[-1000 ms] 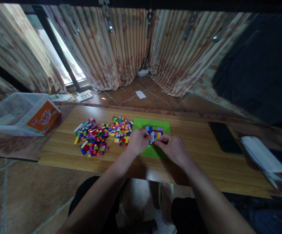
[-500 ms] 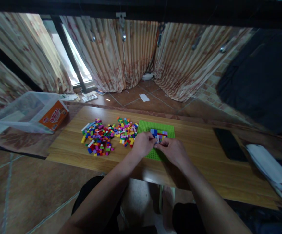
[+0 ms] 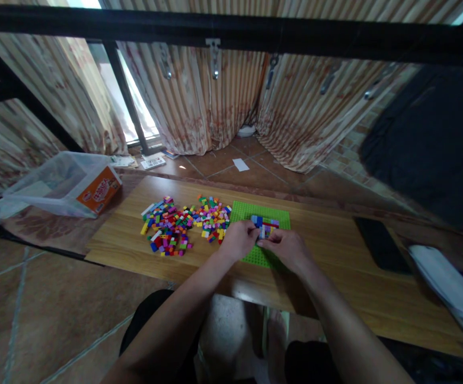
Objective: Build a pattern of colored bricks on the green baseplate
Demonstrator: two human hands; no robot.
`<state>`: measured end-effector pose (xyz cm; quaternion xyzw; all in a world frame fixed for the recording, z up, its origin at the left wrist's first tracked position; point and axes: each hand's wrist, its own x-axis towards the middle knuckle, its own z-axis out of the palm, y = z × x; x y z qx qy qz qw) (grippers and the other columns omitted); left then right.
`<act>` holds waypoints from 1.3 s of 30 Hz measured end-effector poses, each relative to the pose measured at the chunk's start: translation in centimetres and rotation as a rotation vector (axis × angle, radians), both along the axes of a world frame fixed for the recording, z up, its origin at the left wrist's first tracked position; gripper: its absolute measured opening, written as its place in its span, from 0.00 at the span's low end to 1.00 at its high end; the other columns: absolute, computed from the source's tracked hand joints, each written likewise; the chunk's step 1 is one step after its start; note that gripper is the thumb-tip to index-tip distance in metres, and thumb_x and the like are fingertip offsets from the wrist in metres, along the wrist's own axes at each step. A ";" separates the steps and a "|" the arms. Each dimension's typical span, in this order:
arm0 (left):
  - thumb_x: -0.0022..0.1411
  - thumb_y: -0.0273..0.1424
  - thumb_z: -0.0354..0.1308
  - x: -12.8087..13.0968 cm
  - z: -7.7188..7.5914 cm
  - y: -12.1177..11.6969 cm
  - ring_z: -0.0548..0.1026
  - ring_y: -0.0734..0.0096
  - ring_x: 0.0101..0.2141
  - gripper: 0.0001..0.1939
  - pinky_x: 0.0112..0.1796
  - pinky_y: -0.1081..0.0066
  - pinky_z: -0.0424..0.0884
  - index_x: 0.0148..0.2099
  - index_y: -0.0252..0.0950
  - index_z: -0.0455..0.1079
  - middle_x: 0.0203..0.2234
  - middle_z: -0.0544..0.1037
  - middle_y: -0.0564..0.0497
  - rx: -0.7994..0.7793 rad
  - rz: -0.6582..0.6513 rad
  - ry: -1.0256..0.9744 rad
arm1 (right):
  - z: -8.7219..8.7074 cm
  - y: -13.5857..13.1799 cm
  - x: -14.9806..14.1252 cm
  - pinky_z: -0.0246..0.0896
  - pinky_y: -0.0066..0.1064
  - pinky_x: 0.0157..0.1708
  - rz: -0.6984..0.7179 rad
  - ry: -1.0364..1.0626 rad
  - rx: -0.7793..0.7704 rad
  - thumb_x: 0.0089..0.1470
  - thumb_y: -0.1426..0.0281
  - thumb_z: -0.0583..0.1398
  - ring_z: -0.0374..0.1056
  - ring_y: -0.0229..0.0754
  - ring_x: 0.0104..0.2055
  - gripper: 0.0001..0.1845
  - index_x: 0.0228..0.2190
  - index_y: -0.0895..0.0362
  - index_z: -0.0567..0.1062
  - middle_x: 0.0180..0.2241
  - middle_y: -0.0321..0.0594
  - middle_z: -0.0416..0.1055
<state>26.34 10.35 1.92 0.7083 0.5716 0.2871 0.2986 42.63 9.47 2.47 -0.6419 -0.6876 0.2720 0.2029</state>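
A green studded baseplate (image 3: 259, 258) lies on the wooden table, with a low build of toy bricks (image 3: 270, 223) in blue, red, purple and pale colours on it. My left hand (image 3: 240, 240) reaches in from the left, thumb and fingers pinched at the near left edge of the build. From the right, my right hand (image 3: 289, 248) has its fingers closed at the build's near side, its tips close to those of the left. Fingertips cover part of the bricks, and the exact piece between them is too small to make out.
Mixed loose bricks (image 3: 171, 226) lie in heaps left of the baseplate. A clear plastic bin (image 3: 61, 200) with an orange label stands beyond the table's left end. A black phone-like slab (image 3: 381, 244) and a white object (image 3: 447, 277) lie right. A dark bar (image 3: 239, 34) crosses above.
The whole view has shifted, so the scene sits slightly lower and further right. Both hands stay at the same place on the build, still pinched, with little visible movement.
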 end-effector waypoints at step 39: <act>0.54 0.25 0.53 -5.9 0.6 4.3 0.69 0.57 0.44 0.12 0.45 0.62 0.65 0.38 0.35 0.76 0.38 0.78 0.44 0.139 0.145 0.608 | -0.6 0.8 3.0 0.51 0.47 0.61 0.280 -0.033 0.114 0.46 0.67 0.64 0.58 0.51 0.61 0.37 0.58 0.51 0.61 0.60 0.46 0.58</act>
